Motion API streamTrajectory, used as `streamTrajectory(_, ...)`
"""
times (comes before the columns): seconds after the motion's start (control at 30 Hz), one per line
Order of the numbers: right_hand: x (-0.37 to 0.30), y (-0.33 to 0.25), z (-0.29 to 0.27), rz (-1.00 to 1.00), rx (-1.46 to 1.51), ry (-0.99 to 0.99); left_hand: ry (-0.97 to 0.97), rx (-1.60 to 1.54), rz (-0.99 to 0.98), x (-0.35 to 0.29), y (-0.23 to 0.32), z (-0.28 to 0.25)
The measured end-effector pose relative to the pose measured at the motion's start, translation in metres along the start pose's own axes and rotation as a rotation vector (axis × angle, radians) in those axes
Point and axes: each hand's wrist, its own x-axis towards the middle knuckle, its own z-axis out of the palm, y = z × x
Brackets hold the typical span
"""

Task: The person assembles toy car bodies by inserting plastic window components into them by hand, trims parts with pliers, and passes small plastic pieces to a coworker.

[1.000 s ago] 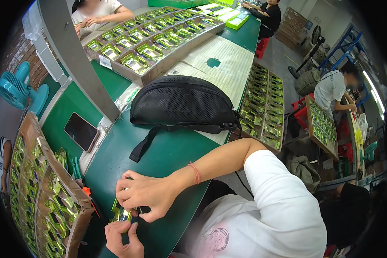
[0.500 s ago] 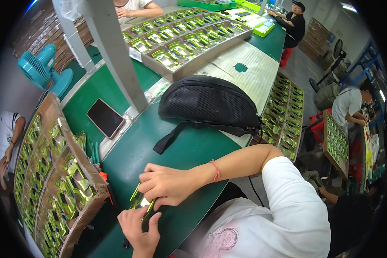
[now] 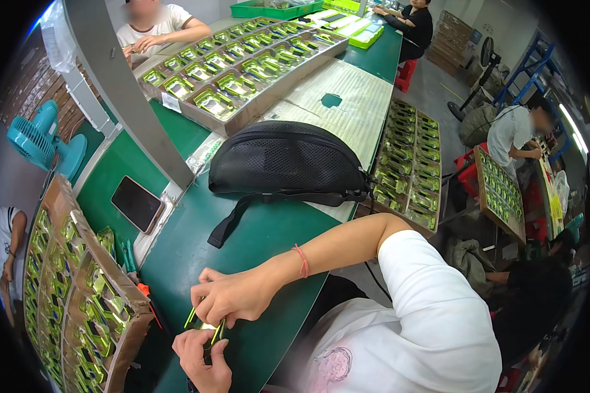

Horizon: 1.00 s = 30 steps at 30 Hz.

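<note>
Close to the near edge of the green worktop (image 3: 183, 254), a yellow-green piece (image 3: 207, 325) with a shiny surface is between the person's two hands; it is tilted, and I cannot tell if it touches the worktop. The right hand (image 3: 236, 296) comes over it, with its fingers bent and with thumb and fingertips pressed on the upper part. The left hand (image 3: 200, 357) pinches the lower end between thumb and fingers. Both hands cover much of the piece, so its complete shape is hidden. Just to the left, a brown tray (image 3: 136, 319) stands tilted, and many similar items (image 3: 105, 288) sit in its compartments. An orange-tipped object (image 3: 144, 289) is near the tray's corner. Farther from the hands, a black mesh case (image 3: 288, 162) rests on the worktop with its strap (image 3: 224, 229) lying loose, and a phone (image 3: 137, 204) lies to the left of it. Beyond the case is a long second tray (image 3: 275, 101), filled with similar items too.
</note>
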Motion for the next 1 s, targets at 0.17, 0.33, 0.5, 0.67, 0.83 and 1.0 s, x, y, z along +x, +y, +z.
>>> streamTrajectory(0.17, -0.001, 0.001, -0.007, 0.015, 0.109, -0.086, -0.094, -0.033, 0.080, 0.010, 0.010, -0.010)
streamTrajectory(0.33, 0.002, -0.001, -0.004, -0.015, 0.087, -0.065, -0.058, -0.047, 0.028, 0.002, 0.004, -0.004)
streamTrajectory(0.5, -0.001, -0.007, -0.009, 0.003, 0.031, -0.054, -0.020, -0.095, 0.004, 0.002, 0.005, 0.002)
streamTrajectory(0.67, 0.003, -0.009, -0.007, 0.000, 0.033, -0.021, -0.003, -0.123, 0.001, -0.001, -0.004, 0.002)
streamTrajectory(0.83, 0.004, -0.008, -0.007, 0.010, 0.057, 0.044, 0.011, -0.152, -0.028, -0.001, -0.007, 0.002)
streamTrajectory(1.0, 0.002, -0.015, -0.008, 0.039, -0.049, 0.015, -0.022, -0.121, -0.019, 0.000, -0.007, 0.002)
